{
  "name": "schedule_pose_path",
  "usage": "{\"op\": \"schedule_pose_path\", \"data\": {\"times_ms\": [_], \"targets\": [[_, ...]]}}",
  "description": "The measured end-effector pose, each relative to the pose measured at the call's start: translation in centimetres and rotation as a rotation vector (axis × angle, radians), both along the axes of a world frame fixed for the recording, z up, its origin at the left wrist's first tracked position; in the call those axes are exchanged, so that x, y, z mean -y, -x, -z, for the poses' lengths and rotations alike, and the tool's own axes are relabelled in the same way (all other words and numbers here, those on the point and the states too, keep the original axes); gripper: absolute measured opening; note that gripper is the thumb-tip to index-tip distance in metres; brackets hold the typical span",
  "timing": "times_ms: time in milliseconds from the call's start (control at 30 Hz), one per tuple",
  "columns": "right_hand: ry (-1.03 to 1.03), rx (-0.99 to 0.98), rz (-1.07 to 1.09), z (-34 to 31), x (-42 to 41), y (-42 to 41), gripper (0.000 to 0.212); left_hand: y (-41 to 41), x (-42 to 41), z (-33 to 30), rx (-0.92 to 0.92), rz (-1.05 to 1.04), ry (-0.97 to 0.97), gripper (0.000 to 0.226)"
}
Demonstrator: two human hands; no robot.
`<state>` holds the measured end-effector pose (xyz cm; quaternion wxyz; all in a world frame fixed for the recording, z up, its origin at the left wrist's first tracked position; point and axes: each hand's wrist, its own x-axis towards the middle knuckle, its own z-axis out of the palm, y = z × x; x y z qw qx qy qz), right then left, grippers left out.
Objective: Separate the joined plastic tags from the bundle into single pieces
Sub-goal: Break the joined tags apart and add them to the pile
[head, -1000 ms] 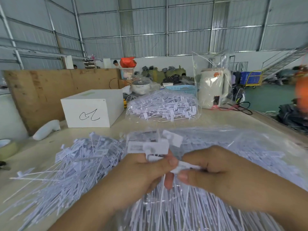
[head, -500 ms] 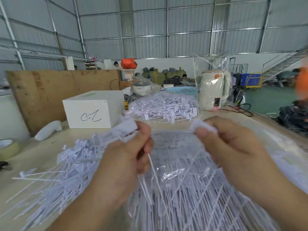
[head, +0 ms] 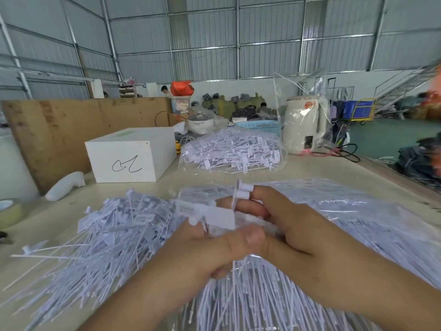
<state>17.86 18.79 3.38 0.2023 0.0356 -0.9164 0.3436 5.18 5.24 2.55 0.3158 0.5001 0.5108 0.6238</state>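
Both hands meet at the middle of the view over a large heap of white plastic tags. My left hand grips a small bundle of joined tags, its thumb lying across the front. My right hand pinches the tags at the bundle's right end, where two white tag heads stick up above the fingers. A pile of loose single tags spreads to the left. More tags in clear plastic lie to the right and below.
A white box with a black scribble stands at the back left. A clear bag of tags lies behind the hands. A white appliance in plastic, a tape roll and a plywood board border the table.
Half a second ago the hands were apart, each holding tags. Now they have come back together and lower, both gripping the bundle.
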Motion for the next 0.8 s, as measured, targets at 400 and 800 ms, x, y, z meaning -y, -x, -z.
{"op": "schedule_pose_path", "data": {"times_ms": [400,800], "targets": [[0.085,-0.087,0.164,-0.6,-0.8,-0.5,0.024,-0.4,-1.1,0.3,0.200,-0.310,0.020,0.017],[0.366,-0.539,0.451,-1.1,0.1,0.1,0.036,1.8,-1.1,-1.0,0.774,-0.215,-0.212,0.009]]}}
